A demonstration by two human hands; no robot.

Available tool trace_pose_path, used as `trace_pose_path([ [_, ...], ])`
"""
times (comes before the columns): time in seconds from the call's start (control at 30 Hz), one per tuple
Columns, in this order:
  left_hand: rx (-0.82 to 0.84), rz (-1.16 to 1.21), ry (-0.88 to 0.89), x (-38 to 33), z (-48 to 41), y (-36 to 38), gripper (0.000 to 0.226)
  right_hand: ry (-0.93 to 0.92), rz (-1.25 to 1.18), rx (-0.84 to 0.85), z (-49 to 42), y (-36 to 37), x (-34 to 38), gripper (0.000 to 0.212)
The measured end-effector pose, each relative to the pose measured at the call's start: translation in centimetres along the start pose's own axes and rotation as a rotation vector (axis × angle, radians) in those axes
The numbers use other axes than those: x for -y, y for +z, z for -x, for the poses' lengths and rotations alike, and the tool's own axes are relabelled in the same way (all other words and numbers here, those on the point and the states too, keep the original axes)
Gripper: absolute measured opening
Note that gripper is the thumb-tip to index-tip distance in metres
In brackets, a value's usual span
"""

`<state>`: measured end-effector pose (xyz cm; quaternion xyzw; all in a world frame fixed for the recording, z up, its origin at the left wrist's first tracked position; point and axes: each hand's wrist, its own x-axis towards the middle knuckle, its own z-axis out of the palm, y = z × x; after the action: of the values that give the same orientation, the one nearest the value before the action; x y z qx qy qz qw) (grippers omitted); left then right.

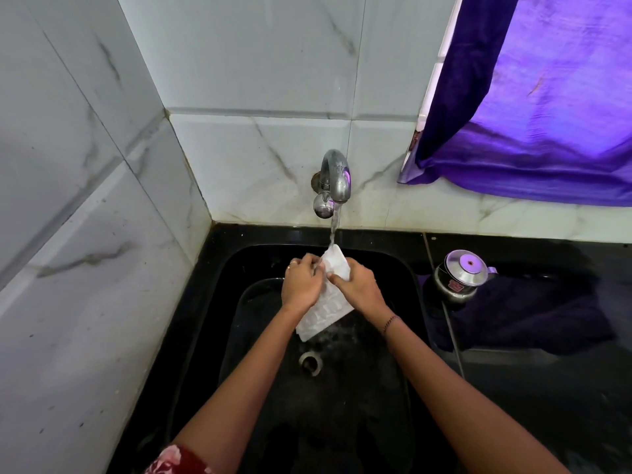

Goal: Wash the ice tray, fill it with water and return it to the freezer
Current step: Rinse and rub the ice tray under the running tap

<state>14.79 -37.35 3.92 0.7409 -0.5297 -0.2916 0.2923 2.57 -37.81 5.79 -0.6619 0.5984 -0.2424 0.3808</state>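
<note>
Over the black sink (393, 265), just below the tap (336, 176), a white ice tray (326, 311) is being held tilted, its far end lifted toward 12 o'clock and its near end dipping toward 7 o'clock above the basin. Water (333, 227) is running from the spout and striking the tray's raised end. The left hand (302, 283) is gripping the tray's left edge, its fingers (313, 260) curled around the rim, a ring showing on one of them. The right hand (359, 287) is clasping the opposite edge at 3 o'clock of the tray, fingers wrapped over the top, and a thin dark bracelet (390, 323) is sitting on that wrist. Both forearms are reaching in from 6 o'clock, with a red patterned sleeve (178, 461) showing at the lower left.

Beneath the tray, at 6 o'clock, the drain (310, 362) is lying in the wet basin. At 3 o'clock of the sink, a steel pot with a lid (460, 275) is standing on the dark worktop (547, 405), beside a dark purple cloth (533, 316). At 1 o'clock, a purple curtain (533, 107) is hanging against the marbled white wall tiles (239, 63).
</note>
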Motion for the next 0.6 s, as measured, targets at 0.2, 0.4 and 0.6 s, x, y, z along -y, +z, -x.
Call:
trace_pose_path([
  [0.2, -0.106, -0.037, 0.101, -0.6, 0.3, 0.3, 0.025, 0.020, -0.024, 0.041, -0.4, -0.4, 0.5, 0.038],
  [0.4, -0.120, 0.345, -0.073, 3.8, 0.7, 0.2, 0.024, 0.007, -0.064, 0.047, -0.6, -0.8, 1.1, 0.048],
  [0.6, -0.052, 0.789, -0.731, 10.6, 3.6, -0.1, 0.035, 0.087, -0.412, 0.093, -1.6, -2.3, 1.0, 0.040],
])
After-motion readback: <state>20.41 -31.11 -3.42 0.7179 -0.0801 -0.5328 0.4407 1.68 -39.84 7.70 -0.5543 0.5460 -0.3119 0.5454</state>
